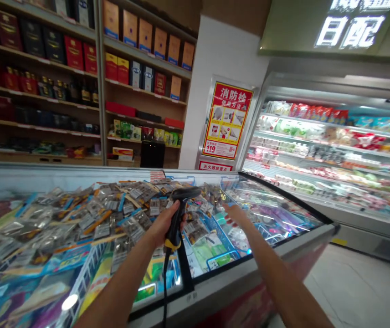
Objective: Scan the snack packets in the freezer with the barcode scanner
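Observation:
My left hand [163, 224] is wrapped round the handle of a black and yellow barcode scanner [185, 193], whose head points right. A black cord [165, 282] hangs from its base. My right hand [235, 214] reaches forward over the chest freezer [212, 291], fingers stretched out and somewhat blurred, with nothing visible in them. Under and around the scanner lie many small clear plastic packets [140, 191] with white labels, heaped on the freezer's glass top. Whether the right fingertips touch any packet I cannot tell.
Beneath the glass are blue wire baskets [222, 234] and colourful bags. Behind the freezer stand shelves of boxes and bottles [147, 54], and a red fire-hydrant notice [228, 120] hangs on the wall. An open refrigerated display [335, 159] and tiled floor [348, 282] are at the right.

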`<state>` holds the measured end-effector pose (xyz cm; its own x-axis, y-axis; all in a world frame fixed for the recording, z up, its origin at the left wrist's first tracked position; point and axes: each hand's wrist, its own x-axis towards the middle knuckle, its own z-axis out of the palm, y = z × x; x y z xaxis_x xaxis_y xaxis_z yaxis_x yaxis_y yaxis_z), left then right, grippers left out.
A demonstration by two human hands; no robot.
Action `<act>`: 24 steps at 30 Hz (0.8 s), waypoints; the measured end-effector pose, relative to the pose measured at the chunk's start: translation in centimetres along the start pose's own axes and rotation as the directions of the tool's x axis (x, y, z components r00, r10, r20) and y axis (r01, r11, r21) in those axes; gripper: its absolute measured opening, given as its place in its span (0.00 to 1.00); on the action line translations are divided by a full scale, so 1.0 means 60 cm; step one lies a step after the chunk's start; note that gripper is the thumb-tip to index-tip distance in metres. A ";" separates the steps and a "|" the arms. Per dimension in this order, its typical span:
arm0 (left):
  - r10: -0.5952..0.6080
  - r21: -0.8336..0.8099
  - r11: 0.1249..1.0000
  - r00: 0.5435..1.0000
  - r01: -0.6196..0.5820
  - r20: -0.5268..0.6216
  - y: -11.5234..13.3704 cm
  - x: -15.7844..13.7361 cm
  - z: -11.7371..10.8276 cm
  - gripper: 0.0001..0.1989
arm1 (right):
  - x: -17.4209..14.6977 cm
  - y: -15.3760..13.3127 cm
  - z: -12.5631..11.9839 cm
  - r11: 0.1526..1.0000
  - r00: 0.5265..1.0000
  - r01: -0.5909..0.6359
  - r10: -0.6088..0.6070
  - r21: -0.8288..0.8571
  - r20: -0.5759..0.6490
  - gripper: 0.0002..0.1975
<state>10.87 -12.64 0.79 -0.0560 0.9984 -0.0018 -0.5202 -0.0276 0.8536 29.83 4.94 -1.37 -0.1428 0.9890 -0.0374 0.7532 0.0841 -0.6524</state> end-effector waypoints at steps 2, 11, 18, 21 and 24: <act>-0.009 -0.015 1.000 0.999 0.008 -0.045 0.002 -0.002 -0.002 0.16 | 0.016 -0.024 0.030 0.997 0.999 -0.046 0.046 -0.063 0.001 0.29; -0.030 -0.026 0.999 0.999 0.029 -0.030 -0.009 -0.007 0.015 0.18 | 0.065 -0.024 0.087 0.997 0.998 0.044 -0.046 -0.064 -0.043 0.13; -0.009 0.057 0.998 0.998 0.006 0.060 0.012 0.010 0.032 0.18 | 0.051 0.005 0.074 0.953 0.985 0.170 -0.154 0.251 -0.084 0.09; -0.002 0.088 0.996 0.997 -0.004 0.074 0.015 0.021 0.037 0.18 | 0.055 0.021 0.062 0.861 0.961 0.240 -0.147 0.449 -0.232 0.14; -0.012 0.114 0.994 0.999 0.007 0.045 0.006 0.027 0.037 0.18 | 0.065 0.047 0.045 0.668 0.934 0.328 -0.125 0.668 -0.333 0.19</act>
<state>12.46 -10.92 2.23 -0.0116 0.9999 0.0108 -0.4205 -0.0147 0.9072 29.63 8.68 -5.41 -0.0138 0.9541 0.2993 0.0272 0.2996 -0.9537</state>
